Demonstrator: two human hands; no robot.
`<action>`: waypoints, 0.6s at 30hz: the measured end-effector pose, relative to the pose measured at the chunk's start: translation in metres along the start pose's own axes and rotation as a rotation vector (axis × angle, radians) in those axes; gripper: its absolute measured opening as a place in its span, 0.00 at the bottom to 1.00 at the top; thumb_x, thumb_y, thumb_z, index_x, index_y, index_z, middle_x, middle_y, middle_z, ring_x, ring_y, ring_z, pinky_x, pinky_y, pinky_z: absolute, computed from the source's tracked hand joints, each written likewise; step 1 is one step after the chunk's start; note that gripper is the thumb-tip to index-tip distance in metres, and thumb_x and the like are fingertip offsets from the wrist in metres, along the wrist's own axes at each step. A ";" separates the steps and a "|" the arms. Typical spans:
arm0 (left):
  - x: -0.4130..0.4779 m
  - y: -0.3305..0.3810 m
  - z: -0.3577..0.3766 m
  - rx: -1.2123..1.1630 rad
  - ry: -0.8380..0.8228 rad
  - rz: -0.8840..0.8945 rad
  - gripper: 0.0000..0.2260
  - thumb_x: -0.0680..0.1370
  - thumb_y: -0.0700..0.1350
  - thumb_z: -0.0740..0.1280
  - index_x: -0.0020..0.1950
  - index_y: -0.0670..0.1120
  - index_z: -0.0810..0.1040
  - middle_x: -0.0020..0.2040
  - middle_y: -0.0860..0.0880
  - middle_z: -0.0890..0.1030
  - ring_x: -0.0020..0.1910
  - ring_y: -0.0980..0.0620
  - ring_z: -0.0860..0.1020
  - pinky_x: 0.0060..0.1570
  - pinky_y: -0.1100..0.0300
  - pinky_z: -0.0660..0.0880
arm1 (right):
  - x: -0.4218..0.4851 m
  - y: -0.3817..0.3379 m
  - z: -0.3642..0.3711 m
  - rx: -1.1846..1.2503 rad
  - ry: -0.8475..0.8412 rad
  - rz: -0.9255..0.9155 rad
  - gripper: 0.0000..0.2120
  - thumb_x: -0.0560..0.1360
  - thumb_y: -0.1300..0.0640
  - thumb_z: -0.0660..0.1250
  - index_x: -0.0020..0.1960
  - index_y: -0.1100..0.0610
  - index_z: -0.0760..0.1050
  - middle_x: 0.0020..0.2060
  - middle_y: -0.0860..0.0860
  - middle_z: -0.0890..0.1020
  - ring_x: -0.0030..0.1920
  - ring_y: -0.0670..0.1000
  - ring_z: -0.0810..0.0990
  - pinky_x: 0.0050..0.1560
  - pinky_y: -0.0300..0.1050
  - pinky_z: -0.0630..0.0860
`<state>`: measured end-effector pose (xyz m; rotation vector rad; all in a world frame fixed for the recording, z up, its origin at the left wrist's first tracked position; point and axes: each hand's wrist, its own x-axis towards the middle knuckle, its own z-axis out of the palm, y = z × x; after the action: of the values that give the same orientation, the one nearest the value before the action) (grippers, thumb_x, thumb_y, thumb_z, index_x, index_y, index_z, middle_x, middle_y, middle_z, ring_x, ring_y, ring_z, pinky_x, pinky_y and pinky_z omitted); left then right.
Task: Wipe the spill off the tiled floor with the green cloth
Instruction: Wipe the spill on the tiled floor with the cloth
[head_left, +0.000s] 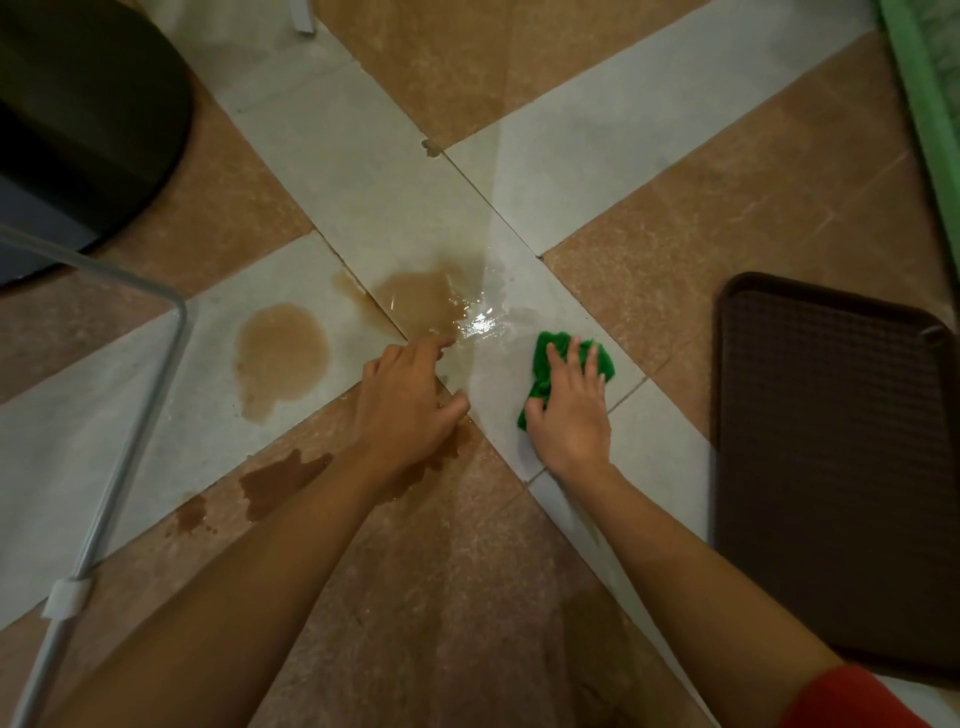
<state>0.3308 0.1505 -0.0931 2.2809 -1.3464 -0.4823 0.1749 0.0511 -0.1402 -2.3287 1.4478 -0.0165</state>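
Observation:
A brown spill lies on the tiled floor (561, 171) in several patches: a round puddle (280, 358) at the left, a larger wet pool (421, 301) in the middle with a shiny film to its right, and darker stains (280, 480) on the brown tile nearer me. My right hand (569, 410) presses flat on the crumpled green cloth (545, 358), just right of the shiny wet patch. My left hand (408, 400) rests on the floor at the near edge of the middle pool, fingers spread and empty.
A dark brown tray (831, 467) lies on the floor at the right. A grey metal tube frame (135, 415) crosses the left side. A black rounded object (88, 119) fills the upper left. A green frame (924, 104) runs along the upper right.

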 end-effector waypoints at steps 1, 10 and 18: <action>0.000 0.001 0.000 -0.002 -0.001 0.001 0.24 0.70 0.50 0.66 0.66 0.50 0.68 0.59 0.49 0.77 0.57 0.48 0.72 0.56 0.52 0.64 | -0.008 -0.002 0.001 -0.005 -0.010 -0.050 0.30 0.76 0.54 0.54 0.76 0.54 0.50 0.77 0.53 0.47 0.76 0.54 0.39 0.75 0.52 0.40; -0.004 0.001 -0.005 0.003 0.012 0.025 0.24 0.71 0.50 0.67 0.66 0.49 0.68 0.57 0.49 0.78 0.56 0.48 0.73 0.55 0.52 0.65 | -0.040 0.014 0.006 0.033 0.009 -0.146 0.29 0.75 0.55 0.56 0.75 0.52 0.55 0.76 0.52 0.51 0.75 0.50 0.40 0.75 0.50 0.41; 0.002 0.011 -0.003 0.028 -0.017 0.024 0.25 0.71 0.50 0.67 0.67 0.49 0.68 0.60 0.48 0.76 0.58 0.47 0.72 0.57 0.50 0.65 | -0.025 0.007 0.003 -0.044 -0.052 -0.195 0.30 0.76 0.53 0.54 0.76 0.52 0.50 0.77 0.52 0.48 0.74 0.50 0.35 0.74 0.51 0.38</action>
<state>0.3257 0.1444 -0.0849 2.2856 -1.3961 -0.4790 0.1573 0.0709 -0.1402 -2.4784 1.2035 0.0220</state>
